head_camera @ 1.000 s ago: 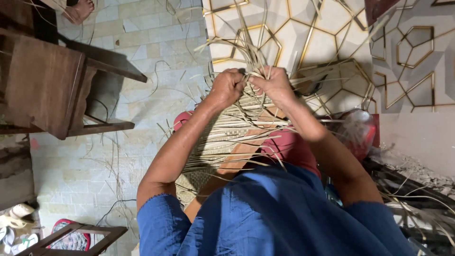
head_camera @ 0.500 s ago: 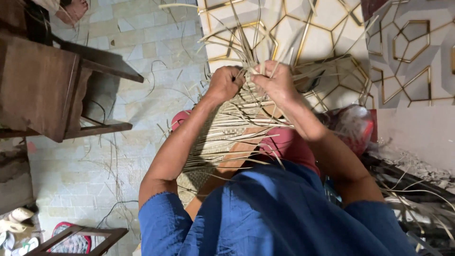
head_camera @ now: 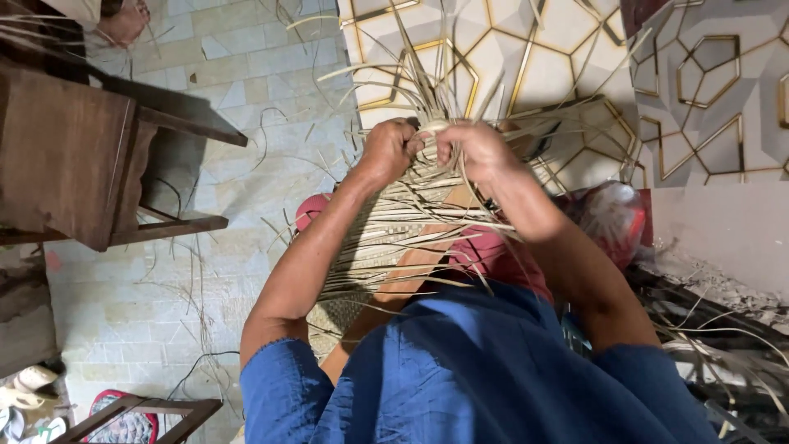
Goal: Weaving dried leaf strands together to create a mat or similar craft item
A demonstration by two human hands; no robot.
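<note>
A partly woven mat of pale straw strips (head_camera: 386,238) lies over my lap, its loose ends fanning out past my hands. My left hand (head_camera: 388,150) grips a bunch of strips at the mat's far edge. My right hand (head_camera: 477,148) pinches strips right beside it, the two hands almost touching. Loose strips (head_camera: 427,78) stick out beyond both hands. My blue sleeves and red garment show below.
A dark wooden chair (head_camera: 82,156) stands at the left on the tiled floor. A wooden frame (head_camera: 140,411) lies at the bottom left. A red plastic bag (head_camera: 616,222) sits at the right. More strips pile up at the lower right (head_camera: 723,353). Someone's foot (head_camera: 123,20) shows at top left.
Both hands stayed at the mat's edge, shifting slightly. The loose strips have fanned out wider above my hands.
</note>
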